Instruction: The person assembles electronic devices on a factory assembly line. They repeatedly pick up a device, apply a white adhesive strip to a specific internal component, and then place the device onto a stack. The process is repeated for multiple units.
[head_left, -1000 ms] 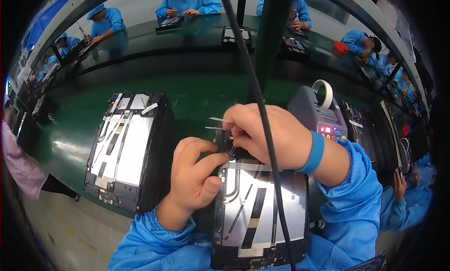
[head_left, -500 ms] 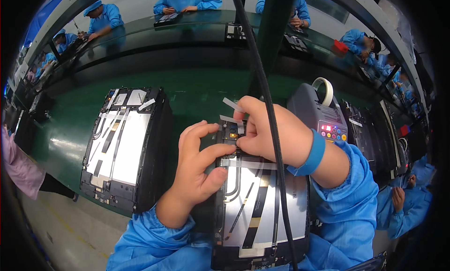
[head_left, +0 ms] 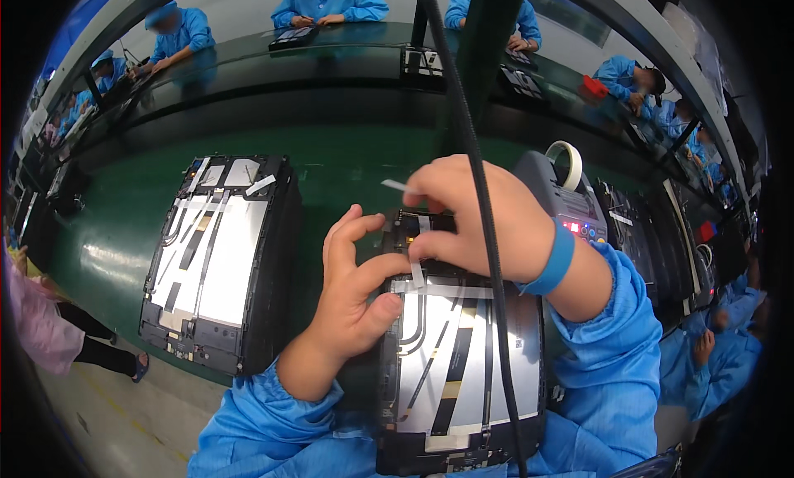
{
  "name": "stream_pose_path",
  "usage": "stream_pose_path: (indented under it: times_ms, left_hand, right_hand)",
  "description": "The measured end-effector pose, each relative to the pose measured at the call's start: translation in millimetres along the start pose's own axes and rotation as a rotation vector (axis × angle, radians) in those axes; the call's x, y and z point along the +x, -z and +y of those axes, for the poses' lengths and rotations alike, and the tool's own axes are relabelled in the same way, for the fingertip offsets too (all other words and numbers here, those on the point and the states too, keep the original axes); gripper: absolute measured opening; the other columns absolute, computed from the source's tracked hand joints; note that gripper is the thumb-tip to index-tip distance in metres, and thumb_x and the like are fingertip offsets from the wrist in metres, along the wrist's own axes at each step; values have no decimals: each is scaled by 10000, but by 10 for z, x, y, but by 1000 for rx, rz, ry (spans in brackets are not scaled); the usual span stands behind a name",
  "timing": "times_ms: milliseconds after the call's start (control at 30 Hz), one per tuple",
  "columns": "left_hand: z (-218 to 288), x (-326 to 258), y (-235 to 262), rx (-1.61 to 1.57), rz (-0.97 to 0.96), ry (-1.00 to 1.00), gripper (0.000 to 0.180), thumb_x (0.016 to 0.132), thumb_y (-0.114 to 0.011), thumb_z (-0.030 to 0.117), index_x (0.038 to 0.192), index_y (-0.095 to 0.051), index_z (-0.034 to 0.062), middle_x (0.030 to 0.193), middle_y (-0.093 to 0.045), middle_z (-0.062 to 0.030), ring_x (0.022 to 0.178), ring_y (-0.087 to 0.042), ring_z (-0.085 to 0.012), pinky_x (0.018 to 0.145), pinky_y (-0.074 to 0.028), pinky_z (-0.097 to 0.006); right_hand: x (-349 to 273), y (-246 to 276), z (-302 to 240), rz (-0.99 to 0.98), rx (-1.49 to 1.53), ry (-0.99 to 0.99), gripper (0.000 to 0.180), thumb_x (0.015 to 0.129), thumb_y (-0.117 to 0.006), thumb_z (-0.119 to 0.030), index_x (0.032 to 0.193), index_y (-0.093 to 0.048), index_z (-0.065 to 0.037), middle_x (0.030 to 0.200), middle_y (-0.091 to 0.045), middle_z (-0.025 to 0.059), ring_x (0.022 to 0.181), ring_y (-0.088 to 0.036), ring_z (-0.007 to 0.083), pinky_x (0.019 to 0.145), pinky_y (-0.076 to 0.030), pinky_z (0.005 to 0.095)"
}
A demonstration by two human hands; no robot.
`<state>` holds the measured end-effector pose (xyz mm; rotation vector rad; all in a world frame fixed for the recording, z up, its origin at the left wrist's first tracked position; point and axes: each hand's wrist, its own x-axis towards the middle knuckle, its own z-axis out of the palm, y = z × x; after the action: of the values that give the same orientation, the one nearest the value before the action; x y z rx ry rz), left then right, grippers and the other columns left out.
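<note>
Left grip [head_left: 351,304] spread apart, index tip at white tape [head_left: 418,273] on panel [head_left: 473,362] in front of me. Right grip [head_left: 461,217]: can't tell if pinching pale strip [head_left: 397,185]. Black cable [head_left: 486,230] cuts across, panel's far end partly hidden.

Black-framed silver device [head_left: 465,358], pale strip [head_left: 447,291], apparently tape, across its upper part
</note>
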<state>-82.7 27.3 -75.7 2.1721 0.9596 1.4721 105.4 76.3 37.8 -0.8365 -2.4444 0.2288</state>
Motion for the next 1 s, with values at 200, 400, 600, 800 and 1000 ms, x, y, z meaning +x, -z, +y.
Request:
stream_pose_path:
  times_ms: [200, 400, 600, 800, 1000]
  left_hand:
    - [16, -9, -35, -30, 21, 15, 417, 861, -522, 488, 1017, -681, 136, 1284, -406, -208, 1283, -277, -446, 1071, -193, -545]
    - [10, -15, -24, -57, 17, 33, 444, 863, -509, 497, 1025, -678, 120, 1295, -396, -212, 1299, -262, -437, 1083, -171, -544]
    - [37, -18, -20, -75, -17, 68, 449, 869, -498, 496, 1033, -666, 114, 1315, -365, -218, 1330, -213, -433, 1095, -139, -545]
    - [18, -44, -49, -125, -8, 92, 398, 852, -529, 483, 1050, -660, 164, 1322, -357, -193, 1319, -198, -460, 1086, -152, -557]
    - [-4, -37, -69, -122, 0, 79, 437, 867, -501, 526, 1051, -661, 163, 1318, -358, -198, 1317, -207, -463, 1084, -153, -558]
  right_hand:
    - [-88, -26, 171, -185, 273, -39, 214, 747, -761, -200, 851, -685, -28, 748, -576, 54, 743, -571, 190, 650, -445, 292]
    - [-57, 71, 60, -290, 614, -581, 213, 798, -705, -185, 797, -675, 25, 593, -579, 41, 531, -512, 93, 496, -404, 257]
    - [46, 35, -3, -325, 344, -687, 225, 730, -681, -182, 745, -668, 42, 595, -613, 129, 520, -588, 192, 535, -475, 312]
    - [67, -4, -41, -322, 268, -703, 246, 698, -647, -204, 696, -654, 42, 571, -603, 157, 496, -593, 258, 533, -488, 348]
    - [54, 43, -103, -324, 30, -634, 287, 696, -680, -260, 685, -632, 23, 589, -603, 160, 538, -604, 293, 546, -483, 375]
